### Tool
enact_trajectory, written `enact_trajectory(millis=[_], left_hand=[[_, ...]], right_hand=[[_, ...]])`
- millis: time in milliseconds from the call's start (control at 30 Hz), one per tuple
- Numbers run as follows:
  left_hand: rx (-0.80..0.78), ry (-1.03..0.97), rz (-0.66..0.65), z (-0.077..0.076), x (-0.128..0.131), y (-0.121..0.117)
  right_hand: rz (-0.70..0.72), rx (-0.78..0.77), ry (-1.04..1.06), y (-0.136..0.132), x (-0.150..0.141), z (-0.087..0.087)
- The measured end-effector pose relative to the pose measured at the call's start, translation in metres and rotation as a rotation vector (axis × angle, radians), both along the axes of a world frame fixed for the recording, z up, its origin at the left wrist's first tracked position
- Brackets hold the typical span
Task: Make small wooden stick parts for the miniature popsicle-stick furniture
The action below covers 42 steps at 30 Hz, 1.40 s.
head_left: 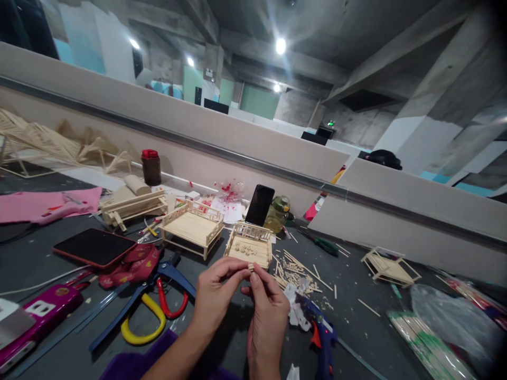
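Note:
My left hand (217,291) and my right hand (268,303) meet at the middle, thumbs and fingertips pinched together. Between them is a tiny cluster of short wooden stick pieces (251,267), partly covered by the fingertips. Just beyond stands a small wooden stick tray (259,257) with railings and several cut bits inside. To its left is a larger railed wooden stick platform (190,230) on short legs. Loose sticks and cut bits (295,272) lie scattered right of the tray. A blue glue gun (325,338) with an orange trigger rests beside my right hand.
Left of my hands lie red-and-yellow-handled scissors (144,322), blue-handled pliers (174,274), a tablet (94,247) and a magenta power strip (49,311). A phone (260,203) leans near a green bottle (278,212) at the partition. A small stick frame (390,267) and plastic packets (430,343) are rightward.

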<state>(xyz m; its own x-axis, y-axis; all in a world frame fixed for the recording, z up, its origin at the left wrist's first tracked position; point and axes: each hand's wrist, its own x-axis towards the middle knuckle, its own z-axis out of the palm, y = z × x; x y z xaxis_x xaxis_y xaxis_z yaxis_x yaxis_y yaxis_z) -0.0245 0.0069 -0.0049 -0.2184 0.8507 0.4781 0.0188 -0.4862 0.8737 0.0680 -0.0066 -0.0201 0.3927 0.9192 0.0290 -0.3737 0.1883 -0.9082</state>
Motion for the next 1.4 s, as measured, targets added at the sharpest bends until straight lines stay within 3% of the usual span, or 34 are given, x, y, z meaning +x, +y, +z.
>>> enact_trajectory(millis=[300,867,1067,1400], left_hand=[[0.001,-0.003,-0.007,0.0004,0.0000,-0.0003],[-0.158,-0.116,0.025,0.0031,-0.0018,0.0000],[-0.077,-0.042,0.014,0.0052,-0.0038,0.0013],[-0.110,-0.055,0.009,0.0066,-0.0025,0.0000]], right_hand=[[0.017,0.014,0.051,0.0007,-0.0015,-0.0013],[0.078,0.019,0.098,-0.0020,-0.0071,0.0063],[0.077,0.026,0.079,-0.0028,-0.0074,0.0074],[0.093,0.043,0.005,-0.0014,-0.0069,0.0020]])
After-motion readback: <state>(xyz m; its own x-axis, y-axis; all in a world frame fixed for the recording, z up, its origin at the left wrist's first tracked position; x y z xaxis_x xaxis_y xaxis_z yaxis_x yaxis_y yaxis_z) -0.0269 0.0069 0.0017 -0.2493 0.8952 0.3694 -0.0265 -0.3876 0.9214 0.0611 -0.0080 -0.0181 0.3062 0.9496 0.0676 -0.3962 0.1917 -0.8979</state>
